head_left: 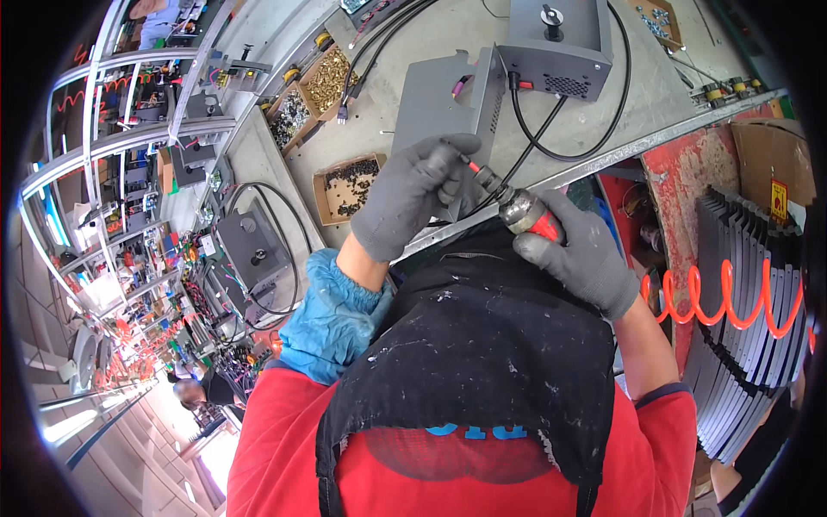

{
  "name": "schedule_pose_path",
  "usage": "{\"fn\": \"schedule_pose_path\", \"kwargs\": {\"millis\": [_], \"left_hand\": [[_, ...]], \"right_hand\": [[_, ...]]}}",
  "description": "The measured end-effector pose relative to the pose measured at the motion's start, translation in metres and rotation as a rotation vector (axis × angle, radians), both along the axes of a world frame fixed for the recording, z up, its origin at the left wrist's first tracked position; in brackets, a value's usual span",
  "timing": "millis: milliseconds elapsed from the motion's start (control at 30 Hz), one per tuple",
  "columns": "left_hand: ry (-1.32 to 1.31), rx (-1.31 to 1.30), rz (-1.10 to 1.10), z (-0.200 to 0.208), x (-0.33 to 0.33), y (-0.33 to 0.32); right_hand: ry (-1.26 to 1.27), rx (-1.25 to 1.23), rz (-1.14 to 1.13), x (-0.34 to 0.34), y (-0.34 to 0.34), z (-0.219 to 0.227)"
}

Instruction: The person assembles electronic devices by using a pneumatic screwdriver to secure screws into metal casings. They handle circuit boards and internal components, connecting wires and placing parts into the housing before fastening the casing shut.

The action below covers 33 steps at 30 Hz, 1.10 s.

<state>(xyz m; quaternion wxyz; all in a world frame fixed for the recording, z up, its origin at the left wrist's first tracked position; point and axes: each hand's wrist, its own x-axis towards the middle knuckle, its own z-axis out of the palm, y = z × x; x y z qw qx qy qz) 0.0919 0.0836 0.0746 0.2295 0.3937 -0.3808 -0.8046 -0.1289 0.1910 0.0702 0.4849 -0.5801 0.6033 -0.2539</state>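
Note:
My right hand point(590, 254), in a grey glove, is wrapped round a red and metal power screwdriver point(523, 210). The tool's narrow front end points up and left toward my left hand point(413, 194), also gloved in grey. The left fingers are curled together at the tip; whatever they pinch is too small or hidden to make out. Just beyond the hands, a grey sheet-metal cover point(435, 90) with a cutout stands on the bench. Behind it to the right sits a grey metal box point(560, 52) with a knob, vent holes and a black cable.
Left of the cover are open boxes of brass-coloured fasteners point(328, 80), silvery fasteners point(291, 118) and black screws point(349, 188). Another grey unit point(251, 246) with cables lies farther left. On the right hang an orange coiled hose point(732, 297) and stacked grey panels point(745, 345).

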Motion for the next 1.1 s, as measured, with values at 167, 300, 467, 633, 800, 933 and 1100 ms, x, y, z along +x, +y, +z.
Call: {"fn": "schedule_pose_path", "kwargs": {"millis": [167,300,467,633,800,933,1100], "left_hand": [[-0.721,-0.488,-0.178,0.011,0.008,-0.004],[-0.942,-0.565,-0.332,-0.009,-0.001,-0.001],[-1.269,-0.339,-0.76,-0.027,-0.024,-0.014],[-1.058,-0.342,-0.699,-0.062,-0.007,-0.023],[-0.932,-0.312,-0.613,-0.066,-0.004,-0.019],[-0.918,-0.32,-0.57,-0.07,-0.004,-0.016],[-0.916,-0.337,-0.563,-0.062,-0.009,-0.014]], "right_hand": [[-0.02,0.073,0.032,-0.027,0.008,-0.015],[0.265,0.2,0.23,-0.04,0.015,-0.043],[0.315,0.323,0.378,-0.029,0.012,-0.062],[0.318,0.308,0.413,-0.021,0.006,-0.073],[0.409,0.015,0.384,-0.021,0.012,-0.09],[0.543,-0.11,0.402,-0.019,0.011,-0.097],[0.61,-0.261,0.365,-0.017,0.013,-0.106]]}}
